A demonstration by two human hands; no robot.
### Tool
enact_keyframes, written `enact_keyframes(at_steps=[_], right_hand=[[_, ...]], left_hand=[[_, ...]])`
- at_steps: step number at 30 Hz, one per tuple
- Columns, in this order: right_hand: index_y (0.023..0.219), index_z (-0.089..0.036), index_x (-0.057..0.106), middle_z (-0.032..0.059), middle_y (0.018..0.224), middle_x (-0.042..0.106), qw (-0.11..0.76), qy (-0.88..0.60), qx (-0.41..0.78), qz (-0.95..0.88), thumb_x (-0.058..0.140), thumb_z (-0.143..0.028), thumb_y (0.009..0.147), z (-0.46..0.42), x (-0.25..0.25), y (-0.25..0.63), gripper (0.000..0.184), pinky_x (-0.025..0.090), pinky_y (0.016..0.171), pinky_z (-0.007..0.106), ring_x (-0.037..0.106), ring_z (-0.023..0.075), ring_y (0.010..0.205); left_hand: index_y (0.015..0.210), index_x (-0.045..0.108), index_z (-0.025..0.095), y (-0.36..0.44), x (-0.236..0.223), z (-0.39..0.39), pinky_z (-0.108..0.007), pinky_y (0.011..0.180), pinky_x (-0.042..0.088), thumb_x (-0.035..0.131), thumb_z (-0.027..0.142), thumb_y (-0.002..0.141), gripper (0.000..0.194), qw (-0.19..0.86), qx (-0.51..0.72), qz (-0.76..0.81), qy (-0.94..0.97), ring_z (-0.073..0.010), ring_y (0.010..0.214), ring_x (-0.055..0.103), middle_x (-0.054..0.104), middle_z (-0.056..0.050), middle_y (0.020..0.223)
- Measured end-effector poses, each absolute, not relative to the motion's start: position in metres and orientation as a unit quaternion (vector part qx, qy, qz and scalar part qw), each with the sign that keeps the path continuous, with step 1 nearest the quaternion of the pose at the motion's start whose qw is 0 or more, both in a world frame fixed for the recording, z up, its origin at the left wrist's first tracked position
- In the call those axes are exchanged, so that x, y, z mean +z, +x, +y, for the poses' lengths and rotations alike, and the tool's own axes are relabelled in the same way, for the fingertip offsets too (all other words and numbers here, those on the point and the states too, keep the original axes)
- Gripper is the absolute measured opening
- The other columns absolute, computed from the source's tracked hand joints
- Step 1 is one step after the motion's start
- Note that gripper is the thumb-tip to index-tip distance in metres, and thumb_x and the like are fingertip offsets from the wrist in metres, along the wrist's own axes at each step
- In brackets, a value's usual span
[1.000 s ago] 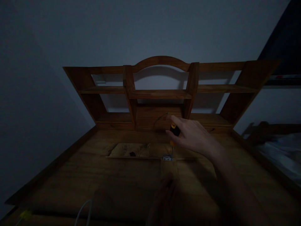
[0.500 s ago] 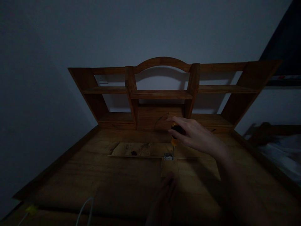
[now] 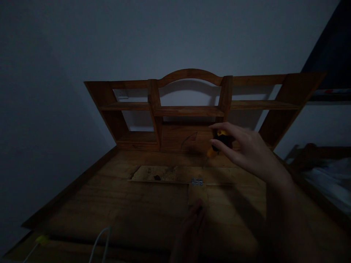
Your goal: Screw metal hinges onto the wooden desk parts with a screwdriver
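Note:
My right hand (image 3: 244, 146) is closed round the black-and-yellow handle of a screwdriver (image 3: 222, 138). The screwdriver is tilted, and its shaft, blurred and dim, points down to the left, with the tip off the hinge. Below it a small metal hinge (image 3: 197, 181) lies across the far end of a small wooden board (image 3: 197, 193), at the edge of a slot in the desktop. At the board's near end my left hand (image 3: 193, 223) grips it, with the fingers in deep shadow.
A wooden shelf unit (image 3: 189, 111) with an arched top stands at the back of the desktop (image 3: 142, 208). A rough-edged recess (image 3: 153, 173) lies left of the hinge. A white cable (image 3: 100, 241) and a yellow thing (image 3: 42, 240) are at the near left.
My right hand has lifted the screwdriver off the hinge and moved it up and to the right, tilting it. My left hand stays at the board.

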State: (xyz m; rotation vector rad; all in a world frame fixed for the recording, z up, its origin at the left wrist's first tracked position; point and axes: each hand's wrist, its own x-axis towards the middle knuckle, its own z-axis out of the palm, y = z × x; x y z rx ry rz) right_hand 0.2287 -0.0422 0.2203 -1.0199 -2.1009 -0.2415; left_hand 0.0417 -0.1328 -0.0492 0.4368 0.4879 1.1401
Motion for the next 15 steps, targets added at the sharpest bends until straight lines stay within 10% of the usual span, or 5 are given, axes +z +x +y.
enact_keyframes(at_steps=[9, 15], right_hand=[[0.092, -0.024, 0.064, 0.0044, 0.085, 0.073, 0.529, -0.569, -0.001, -0.630, 0.079, -0.060, 0.077, -0.063, 0.217, 0.290, 0.042, 0.051, 0.059, 0.030, 0.070, 0.0203, 0.072], [0.077, -0.027, 0.069, 0.0093, 0.077, 0.076, 0.440, -0.698, 0.176, -0.537, 0.079, -0.066, 0.069, -0.103, 0.122, 0.395, 0.040, 0.060, 0.056, 0.037, 0.073, 0.0271, 0.066]], left_hand=[[0.127, 0.069, 0.022, 0.047, -0.050, -0.130, -0.048, 0.132, 0.014, 0.062, 0.026, 0.086, 0.042, 0.785, 0.531, 0.231, 0.218, -0.0285, 0.157, 0.025, 0.045, -0.008, 0.159], [0.122, 0.071, 0.023, 0.050, -0.049, -0.129, -0.050, 0.131, 0.014, 0.058, 0.020, 0.085, 0.039, 0.792, 0.539, 0.212, 0.193, -0.0262, 0.158, 0.020, 0.050, -0.008, 0.155]])
